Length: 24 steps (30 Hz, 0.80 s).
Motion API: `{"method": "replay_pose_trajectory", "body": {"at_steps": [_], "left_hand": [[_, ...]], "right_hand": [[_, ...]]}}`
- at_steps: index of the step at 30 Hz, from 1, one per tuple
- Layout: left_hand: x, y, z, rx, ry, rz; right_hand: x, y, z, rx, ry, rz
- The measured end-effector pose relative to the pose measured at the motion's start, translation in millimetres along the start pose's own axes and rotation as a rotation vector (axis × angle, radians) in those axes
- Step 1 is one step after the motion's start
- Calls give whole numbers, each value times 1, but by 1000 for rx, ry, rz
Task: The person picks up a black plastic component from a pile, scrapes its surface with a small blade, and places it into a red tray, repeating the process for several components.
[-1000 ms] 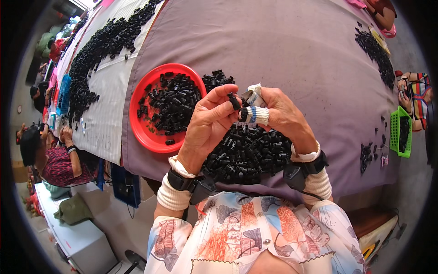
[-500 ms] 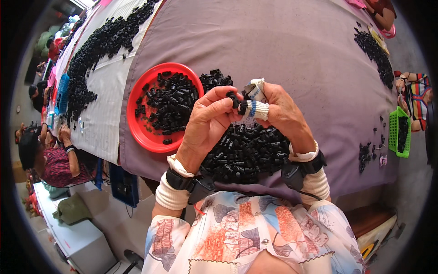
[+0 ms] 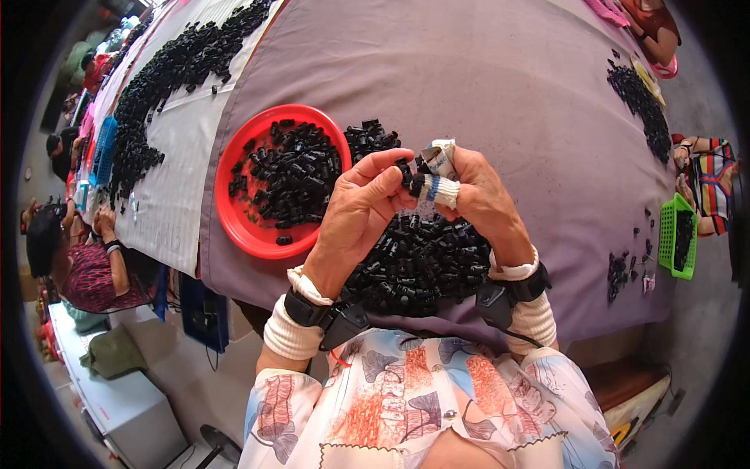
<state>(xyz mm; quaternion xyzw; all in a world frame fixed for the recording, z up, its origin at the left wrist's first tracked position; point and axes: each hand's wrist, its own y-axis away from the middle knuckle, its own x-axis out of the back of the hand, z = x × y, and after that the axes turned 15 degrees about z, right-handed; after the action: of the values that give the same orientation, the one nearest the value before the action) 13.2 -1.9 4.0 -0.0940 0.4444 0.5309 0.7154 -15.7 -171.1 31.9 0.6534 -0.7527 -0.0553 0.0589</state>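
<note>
Pinch of left hand (image 3: 361, 202) on small black part (image 3: 405, 175), thumb to forefinger, long axis roughly near-far. Just beside, to right: right hand (image 3: 483, 195), fingers wrapped, grip hidden, not determinable. Red basin (image 3: 258, 241) farther left.

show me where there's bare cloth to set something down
Bare purple cloth stretches beyond the right hand and rightward to the loose black parts by the green basket. Crowded: the near black heap, the red basin and the small black pile beside it.
</note>
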Motion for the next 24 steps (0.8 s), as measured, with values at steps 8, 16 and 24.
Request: {"method": "replay_pose_trajectory", "body": {"at_steps": [8, 16, 24], "left_hand": [[2, -2, -4, -25, -31, 52], [-3, 0, -2, -9, 13, 103], [10, -3, -2, 59, 118, -70]], "right_hand": [[-2, 0, 2, -20, -37, -18], [-3, 0, 0, -47, 28, -45], [1, -3, 0, -1, 171, -88]]}}
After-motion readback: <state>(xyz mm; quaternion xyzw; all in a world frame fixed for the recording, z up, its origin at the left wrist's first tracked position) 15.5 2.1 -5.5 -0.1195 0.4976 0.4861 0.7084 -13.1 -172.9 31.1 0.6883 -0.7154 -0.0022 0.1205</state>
